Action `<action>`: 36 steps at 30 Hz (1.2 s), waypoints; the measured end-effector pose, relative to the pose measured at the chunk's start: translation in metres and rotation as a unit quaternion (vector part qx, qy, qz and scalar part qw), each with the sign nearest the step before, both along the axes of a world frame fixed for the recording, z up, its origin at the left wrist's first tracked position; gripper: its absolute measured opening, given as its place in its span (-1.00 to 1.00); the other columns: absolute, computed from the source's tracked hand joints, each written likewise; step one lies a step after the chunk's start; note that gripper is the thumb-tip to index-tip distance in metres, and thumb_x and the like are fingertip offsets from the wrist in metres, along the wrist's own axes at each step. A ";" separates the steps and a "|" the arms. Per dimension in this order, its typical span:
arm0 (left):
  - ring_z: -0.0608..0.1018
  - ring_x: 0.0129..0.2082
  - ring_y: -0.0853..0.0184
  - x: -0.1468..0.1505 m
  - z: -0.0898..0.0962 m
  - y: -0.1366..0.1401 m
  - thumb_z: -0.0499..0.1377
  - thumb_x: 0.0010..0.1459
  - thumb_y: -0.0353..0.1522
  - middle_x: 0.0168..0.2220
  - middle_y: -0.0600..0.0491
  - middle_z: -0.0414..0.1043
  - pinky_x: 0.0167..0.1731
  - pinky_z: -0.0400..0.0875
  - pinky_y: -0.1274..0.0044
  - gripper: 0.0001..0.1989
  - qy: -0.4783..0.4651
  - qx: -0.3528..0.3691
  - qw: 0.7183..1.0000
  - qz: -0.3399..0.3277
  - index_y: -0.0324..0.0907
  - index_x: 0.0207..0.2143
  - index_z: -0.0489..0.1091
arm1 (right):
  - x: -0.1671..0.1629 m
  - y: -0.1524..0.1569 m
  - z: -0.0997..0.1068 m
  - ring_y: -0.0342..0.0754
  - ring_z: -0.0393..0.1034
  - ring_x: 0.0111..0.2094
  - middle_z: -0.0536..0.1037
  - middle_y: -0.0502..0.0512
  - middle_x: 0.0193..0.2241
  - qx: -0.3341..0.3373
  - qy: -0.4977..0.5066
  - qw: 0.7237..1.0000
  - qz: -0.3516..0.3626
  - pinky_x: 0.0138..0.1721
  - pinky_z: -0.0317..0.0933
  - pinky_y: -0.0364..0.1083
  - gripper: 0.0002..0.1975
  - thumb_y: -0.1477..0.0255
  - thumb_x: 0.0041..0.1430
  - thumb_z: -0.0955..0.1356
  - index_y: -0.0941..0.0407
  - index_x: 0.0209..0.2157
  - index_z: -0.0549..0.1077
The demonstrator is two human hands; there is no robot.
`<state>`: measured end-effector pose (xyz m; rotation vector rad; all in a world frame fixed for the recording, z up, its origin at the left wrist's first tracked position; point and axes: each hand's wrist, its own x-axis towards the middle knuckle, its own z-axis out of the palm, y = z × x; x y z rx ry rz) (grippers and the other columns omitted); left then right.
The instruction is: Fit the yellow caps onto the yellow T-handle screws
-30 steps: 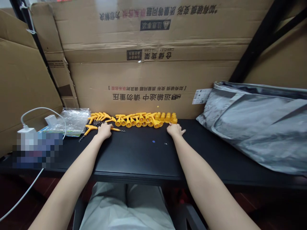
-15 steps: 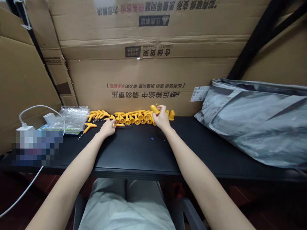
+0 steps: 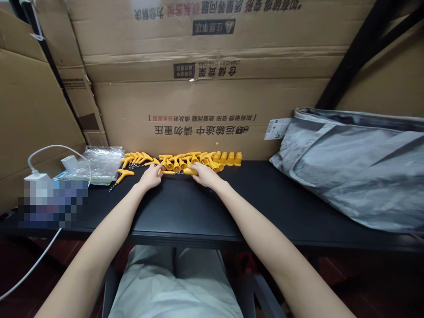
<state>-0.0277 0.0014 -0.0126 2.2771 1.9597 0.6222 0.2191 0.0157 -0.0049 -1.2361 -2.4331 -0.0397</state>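
A brown cardboard sheet [image 3: 205, 99], its printing upside down, is standing along the far edge of the black table [image 3: 185, 212], while another cardboard panel [image 3: 26, 110] is rising by the left end. A black post [image 3: 347, 57] is slanting up toward the right. A grey chair [image 3: 260, 293] is sitting at the near edge, over a dark reddish floor [image 3: 336, 267], and soft light is glancing off the table

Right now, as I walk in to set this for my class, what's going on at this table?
A person's left hand holds a yellow-handled corkscrew, its metal spiral pointing right. The right hand holds a yellow cap at the spiral's tip; whether they touch is too small to tell. Behind them lies a row of capped corkscrews, with upright caps at its right end. Uncapped corkscrews lie to the left.
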 end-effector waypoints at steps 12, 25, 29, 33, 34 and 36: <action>0.47 -0.18 0.26 0.003 -0.003 0.001 0.06 0.12 -0.38 -0.13 -0.02 0.29 -0.08 0.36 0.44 -0.74 -0.004 0.005 1.000 -0.019 -0.08 -0.11 0.36 | -0.002 -0.010 0.008 0.05 0.45 -0.20 0.43 0.24 -0.10 -0.009 -0.037 0.998 -0.041 -0.13 0.26 -0.04 -0.60 0.63 0.14 0.26 0.11 0.00 0.45; 0.47 -0.14 0.25 0.003 -0.002 0.001 0.05 0.14 -0.37 -0.15 -0.02 0.32 -0.05 0.35 0.43 -0.74 -0.018 0.019 0.999 -0.025 -0.09 -0.11 0.36 | -0.004 0.001 -0.004 0.00 0.41 -0.13 0.44 0.20 -0.12 0.003 0.042 0.998 0.056 -0.03 0.22 -0.04 -0.65 0.61 0.13 0.32 0.15 -0.03 0.45; 0.47 -0.14 0.25 0.000 -0.004 0.002 0.06 0.12 -0.37 -0.14 -0.01 0.33 -0.05 0.36 0.42 -0.74 -0.018 0.013 1.000 -0.019 -0.07 -0.11 0.36 | 0.002 0.006 -0.005 0.00 0.40 -0.13 0.45 0.19 -0.15 -0.002 0.050 0.998 0.046 -0.03 0.22 -0.03 -0.67 0.61 0.12 0.32 0.16 -0.06 0.46; 0.47 -0.18 0.25 0.000 -0.005 0.003 0.06 0.12 -0.36 -0.17 -0.01 0.33 -0.07 0.36 0.43 -0.74 -0.015 0.014 1.000 -0.013 -0.07 -0.11 0.36 | 0.003 0.006 -0.005 -0.01 0.39 -0.12 0.44 0.20 -0.13 -0.005 0.059 0.997 0.051 -0.01 0.20 -0.03 -0.66 0.61 0.11 0.32 0.16 -0.05 0.45; 0.47 -0.18 0.25 0.000 -0.005 0.003 0.06 0.13 -0.36 -0.17 -0.01 0.32 -0.07 0.36 0.43 -0.74 -0.014 0.014 1.000 -0.010 -0.08 -0.11 0.36 | 0.002 0.006 -0.005 -0.01 0.39 -0.12 0.44 0.20 -0.13 -0.005 0.062 0.997 0.053 -0.01 0.20 -0.03 -0.66 0.61 0.12 0.32 0.16 -0.05 0.45; 0.47 -0.18 0.25 -0.001 -0.005 0.003 0.06 0.13 -0.35 -0.17 -0.01 0.32 -0.08 0.36 0.44 -0.74 -0.013 0.014 1.000 -0.004 -0.08 -0.11 0.36 | 0.002 0.006 -0.004 -0.01 0.39 -0.13 0.44 0.20 -0.15 -0.005 0.065 0.996 0.056 -0.01 0.20 -0.02 -0.67 0.62 0.12 0.32 0.18 -0.05 0.45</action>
